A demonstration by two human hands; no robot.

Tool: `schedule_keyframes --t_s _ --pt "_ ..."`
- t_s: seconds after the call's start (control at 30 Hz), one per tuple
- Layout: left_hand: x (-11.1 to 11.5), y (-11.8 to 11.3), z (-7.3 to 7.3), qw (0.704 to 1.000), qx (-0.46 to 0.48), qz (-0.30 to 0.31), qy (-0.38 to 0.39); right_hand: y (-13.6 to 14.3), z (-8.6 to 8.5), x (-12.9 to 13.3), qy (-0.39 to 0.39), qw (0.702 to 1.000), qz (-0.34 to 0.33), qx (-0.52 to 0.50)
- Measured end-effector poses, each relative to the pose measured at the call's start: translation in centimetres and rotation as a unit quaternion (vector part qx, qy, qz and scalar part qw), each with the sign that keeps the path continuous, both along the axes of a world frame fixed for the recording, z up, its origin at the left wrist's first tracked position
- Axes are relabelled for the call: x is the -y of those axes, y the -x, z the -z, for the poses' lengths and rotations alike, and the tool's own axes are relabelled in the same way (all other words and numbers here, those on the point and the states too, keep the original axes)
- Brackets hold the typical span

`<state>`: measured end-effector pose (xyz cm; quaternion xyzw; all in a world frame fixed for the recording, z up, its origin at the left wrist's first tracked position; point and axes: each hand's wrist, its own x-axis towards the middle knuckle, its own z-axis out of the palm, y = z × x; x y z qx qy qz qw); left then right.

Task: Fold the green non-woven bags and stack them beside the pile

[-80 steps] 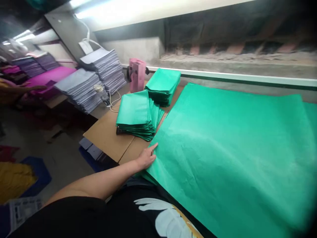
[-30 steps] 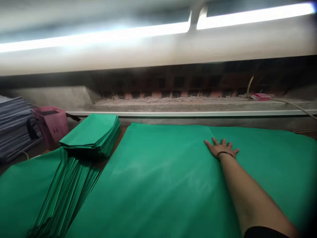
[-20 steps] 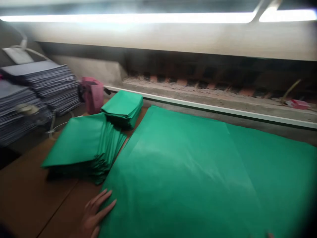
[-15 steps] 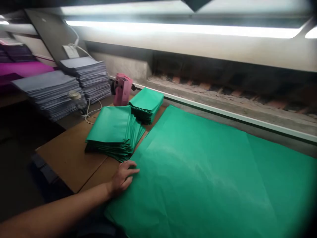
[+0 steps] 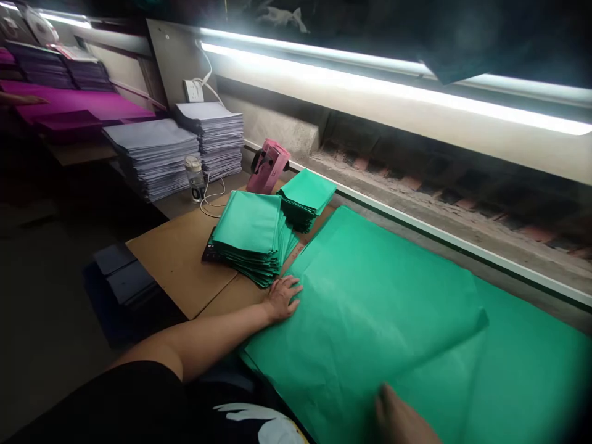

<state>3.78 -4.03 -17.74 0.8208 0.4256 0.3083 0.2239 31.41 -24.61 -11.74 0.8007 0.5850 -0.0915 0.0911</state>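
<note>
A large green sheet (image 5: pixel 370 277) covers much of the table before me, its right part raised in a diagonal fold. My left hand (image 5: pixel 283 299) lies on the sheet's left edge, fingers spread and flat, holding nothing. Low in the view, my right hand (image 5: pixel 402 416) touches the sheet beside the fold. It is smeared by motion and partly cut off, so its grip is unclear. Just beyond my left hand sits a fanned stack of folded green pieces (image 5: pixel 247 222), with a second green stack (image 5: pixel 308 191) behind it.
Brown cardboard (image 5: pixel 185 259) lies under the green stacks. Behind them stand a pink device (image 5: pixel 271 166), a clear bottle (image 5: pixel 194 179) and grey stacks (image 5: pixel 157 154). Another person's hand (image 5: pixel 32 98) rests at magenta sheets (image 5: pixel 92 102) on the far left. A ledge (image 5: pixel 439 237) runs along the back.
My right hand has come into view at the bottom, and a fold has risen in the sheet. My left hand stays at the left edge, fingers more spread. The view has shifted left.
</note>
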Motion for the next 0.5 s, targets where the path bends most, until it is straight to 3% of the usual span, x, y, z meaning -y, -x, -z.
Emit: schedule_keyframes --t_s 0.1,0.23,0.37,0.5 --pt "-0.2 -0.1 0.1 1.000 0.013 0.001 0.012 7.6 -1.6 -5.5 0.057 0.996 -0.068 0.019" --pt "-0.8 -0.3 0.3 0.997 0.067 -0.007 0.033 15.0 -1.9 -10.7 0.019 0.985 -0.169 -0.005" --pt "-1.3 -0.5 -0.3 0.984 0.164 -0.036 0.059 18.9 -0.2 -10.7 -0.015 0.972 -0.231 -0.029" --pt "-1.3 -0.4 -1.1 0.960 0.220 -0.104 0.137 20.9 0.9 -9.8 -0.065 0.958 -0.278 -0.042"
